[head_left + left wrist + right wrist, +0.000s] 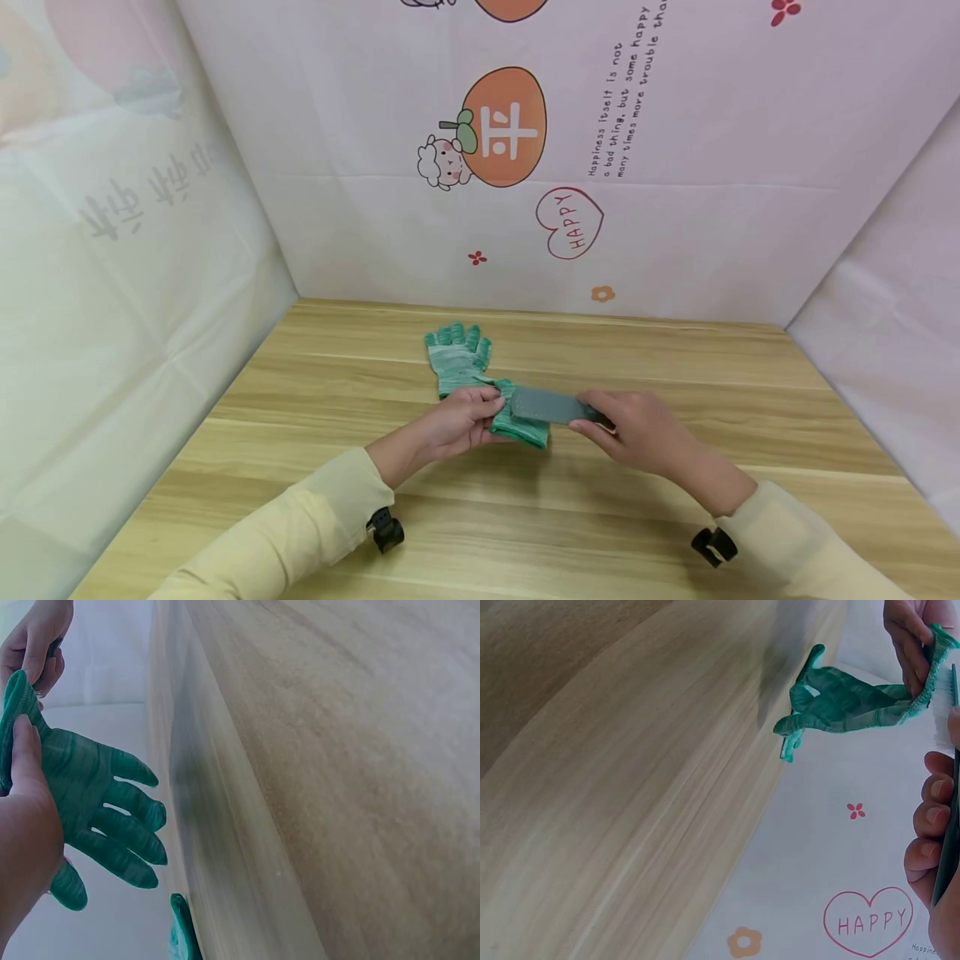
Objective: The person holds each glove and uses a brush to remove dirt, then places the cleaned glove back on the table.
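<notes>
My left hand [461, 423] grips a green-and-white knitted glove [527, 433] near its cuff, lifted above the table. In the left wrist view the glove's fingers [131, 832] dangle, and my left thumb presses on the fabric. My right hand [647, 431] grips the handle of a dark grey brush [551, 406], whose flat back faces up over the glove. White bristles [943, 712] show in the right wrist view, close beside the glove's cuff; contact cannot be told. A second, matching glove [456, 360] lies flat on the table beyond my left hand.
The wood-grain table [360, 392] is bounded by a printed white cloth [360, 233] at the back. More white cloth hangs at the left [150, 333] and right. A black strap device [386, 531] sits on each wrist.
</notes>
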Tool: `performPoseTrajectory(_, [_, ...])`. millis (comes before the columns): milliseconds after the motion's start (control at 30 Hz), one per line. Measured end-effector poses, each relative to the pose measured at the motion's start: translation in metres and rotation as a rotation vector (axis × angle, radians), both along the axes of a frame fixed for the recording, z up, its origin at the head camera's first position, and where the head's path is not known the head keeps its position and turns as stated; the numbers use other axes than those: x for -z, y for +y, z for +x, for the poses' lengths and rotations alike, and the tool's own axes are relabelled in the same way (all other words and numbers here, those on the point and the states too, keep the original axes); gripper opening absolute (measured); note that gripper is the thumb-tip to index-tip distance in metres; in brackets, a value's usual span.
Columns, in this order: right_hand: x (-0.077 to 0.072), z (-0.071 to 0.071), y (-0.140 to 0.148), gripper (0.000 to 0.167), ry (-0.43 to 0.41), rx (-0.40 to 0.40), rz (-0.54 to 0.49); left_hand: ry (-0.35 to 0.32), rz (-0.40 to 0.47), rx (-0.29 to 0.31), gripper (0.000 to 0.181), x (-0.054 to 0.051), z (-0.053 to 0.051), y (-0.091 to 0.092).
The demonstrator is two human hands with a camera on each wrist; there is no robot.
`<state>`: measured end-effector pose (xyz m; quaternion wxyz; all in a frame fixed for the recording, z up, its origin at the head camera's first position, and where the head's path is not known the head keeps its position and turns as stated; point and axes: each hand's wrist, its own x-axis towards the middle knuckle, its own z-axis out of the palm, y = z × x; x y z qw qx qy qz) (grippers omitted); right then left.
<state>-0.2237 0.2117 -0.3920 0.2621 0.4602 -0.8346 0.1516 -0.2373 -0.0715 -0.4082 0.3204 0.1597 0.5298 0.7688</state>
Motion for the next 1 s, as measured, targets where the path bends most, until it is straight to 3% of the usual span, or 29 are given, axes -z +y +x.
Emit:
performPoseTrajectory(67, [-0.0002,-0.0004,-0.0001,0.031,0.008,-0.006,-0.011,0.004,0.022,0.021,0.021,0.0002,0.0006,-0.0017])
performPoseTrajectory(167, [-0.0007,-0.0005,-0.0004,0.029,0.019,-0.011,-0.027,0.003,0.047,0.041,0.050,-0.0007,0.0019,-0.0042])
performPoseTrajectory(233, [-0.0010,-0.0001,-0.0011,0.031,0.029,-0.009,-0.037,0.009,0.054,0.054,0.061,-0.0015,0.0023,-0.0053])
performPoseTrajectory(300, [-0.0012,0.0005,-0.0023,0.037,0.040,0.000,-0.047,0.013,0.061,0.065,0.053,-0.0022,0.0023,-0.0050])
performPoseTrajectory(433, [-0.0012,0.0018,-0.0049,0.046,0.054,0.029,-0.066,0.030,0.047,0.071,0.015,-0.0024,0.0017,-0.0031])
performPoseTrajectory(533, [-0.0010,0.0026,-0.0057,0.046,0.043,0.053,-0.072,0.032,0.032,0.068,0.031,-0.0017,0.0017,-0.0020])
performPoseTrajectory(667, [-0.0013,0.0024,-0.0047,0.043,0.020,0.065,-0.073,0.024,0.024,0.051,0.036,-0.0008,0.0023,-0.0023])
performPoseTrajectory(1000, [-0.0078,0.0021,0.0031,0.042,0.055,-0.021,-0.059,0.024,-0.010,0.024,0.038,-0.0028,0.0013,-0.0023])
